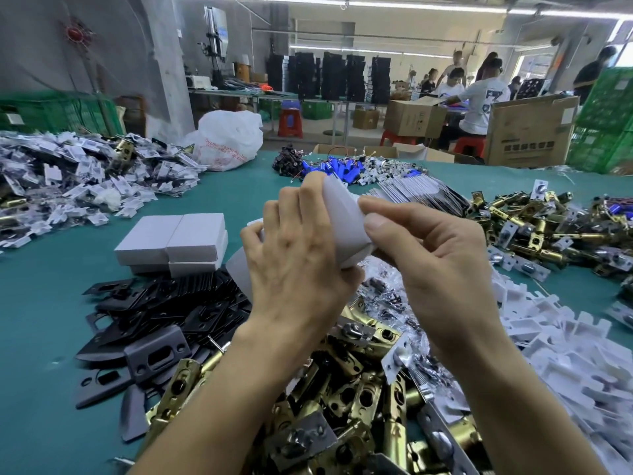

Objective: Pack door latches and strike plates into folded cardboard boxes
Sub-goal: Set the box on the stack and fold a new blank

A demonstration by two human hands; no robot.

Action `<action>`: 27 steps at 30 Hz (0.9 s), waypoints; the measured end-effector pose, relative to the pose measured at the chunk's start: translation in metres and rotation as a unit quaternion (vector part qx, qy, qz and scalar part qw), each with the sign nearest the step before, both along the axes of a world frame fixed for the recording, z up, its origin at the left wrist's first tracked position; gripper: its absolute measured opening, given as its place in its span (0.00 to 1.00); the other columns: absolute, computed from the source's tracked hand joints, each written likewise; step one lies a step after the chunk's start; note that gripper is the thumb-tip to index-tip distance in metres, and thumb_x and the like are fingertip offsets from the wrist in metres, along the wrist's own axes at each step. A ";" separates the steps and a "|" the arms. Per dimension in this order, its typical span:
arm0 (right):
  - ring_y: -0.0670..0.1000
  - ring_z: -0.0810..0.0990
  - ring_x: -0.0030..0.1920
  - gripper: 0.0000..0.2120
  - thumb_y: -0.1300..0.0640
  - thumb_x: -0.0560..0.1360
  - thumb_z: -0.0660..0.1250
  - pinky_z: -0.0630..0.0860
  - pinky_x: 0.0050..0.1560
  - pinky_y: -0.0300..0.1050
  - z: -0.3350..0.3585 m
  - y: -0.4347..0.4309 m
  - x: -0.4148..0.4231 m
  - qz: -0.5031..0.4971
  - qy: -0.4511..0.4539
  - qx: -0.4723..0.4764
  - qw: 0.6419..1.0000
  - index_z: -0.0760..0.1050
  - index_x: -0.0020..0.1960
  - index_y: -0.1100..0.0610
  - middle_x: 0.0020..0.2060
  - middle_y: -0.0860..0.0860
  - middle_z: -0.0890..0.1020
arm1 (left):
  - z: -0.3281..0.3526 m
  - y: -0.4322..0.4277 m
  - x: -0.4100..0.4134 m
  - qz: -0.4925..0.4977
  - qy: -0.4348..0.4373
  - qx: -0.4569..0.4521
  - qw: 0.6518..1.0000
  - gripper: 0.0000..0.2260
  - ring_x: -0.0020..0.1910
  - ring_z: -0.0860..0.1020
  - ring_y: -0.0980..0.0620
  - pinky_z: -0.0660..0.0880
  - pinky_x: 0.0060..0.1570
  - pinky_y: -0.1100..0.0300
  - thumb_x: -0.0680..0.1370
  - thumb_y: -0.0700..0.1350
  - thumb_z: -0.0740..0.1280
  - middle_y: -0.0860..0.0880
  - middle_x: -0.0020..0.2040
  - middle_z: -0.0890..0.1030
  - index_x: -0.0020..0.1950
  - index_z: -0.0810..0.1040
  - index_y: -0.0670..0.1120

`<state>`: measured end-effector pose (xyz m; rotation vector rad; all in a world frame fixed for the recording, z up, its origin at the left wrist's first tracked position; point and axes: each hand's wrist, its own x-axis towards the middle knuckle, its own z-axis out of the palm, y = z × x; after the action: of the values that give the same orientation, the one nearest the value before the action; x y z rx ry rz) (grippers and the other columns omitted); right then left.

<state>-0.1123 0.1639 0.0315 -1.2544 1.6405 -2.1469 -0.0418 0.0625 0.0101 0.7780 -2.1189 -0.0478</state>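
Observation:
Both hands hold one white cardboard box (344, 221) above the table's middle. My left hand (294, 255) grips its left side with curled fingers. My right hand (435, 258) pinches its right edge between thumb and fingers. Whether the box holds anything is hidden. Brass door latches (356, 399) lie heaped under my wrists. Black strike plates (164, 317) are piled to the left of them. Several closed white boxes (178, 241) are stacked behind the plates. Flat white box blanks (561, 351) spread at the right.
The green table (51, 303) also carries bagged parts (75, 180) at the far left, more latches (534, 228) at the far right, blue cylinders with wires (342, 166) and a white plastic bag (229, 138). People work beyond cardboard cartons (531, 132).

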 end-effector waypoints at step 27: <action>0.52 0.86 0.38 0.13 0.68 0.73 0.73 0.84 0.45 0.51 -0.020 -0.011 -0.004 -0.017 0.053 0.012 0.998 0.82 0.56 0.56 0.47 0.52 0.87 | -0.004 -0.004 0.002 -0.009 -0.007 -0.048 0.999 0.21 0.51 0.72 0.43 0.66 0.47 0.48 0.71 0.48 0.69 0.46 0.57 0.73 0.63 0.70 0.57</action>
<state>-0.1168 0.1528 0.0114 -1.3646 1.7342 -2.1071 -0.0401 0.0589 0.0063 0.7036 -2.1253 0.0503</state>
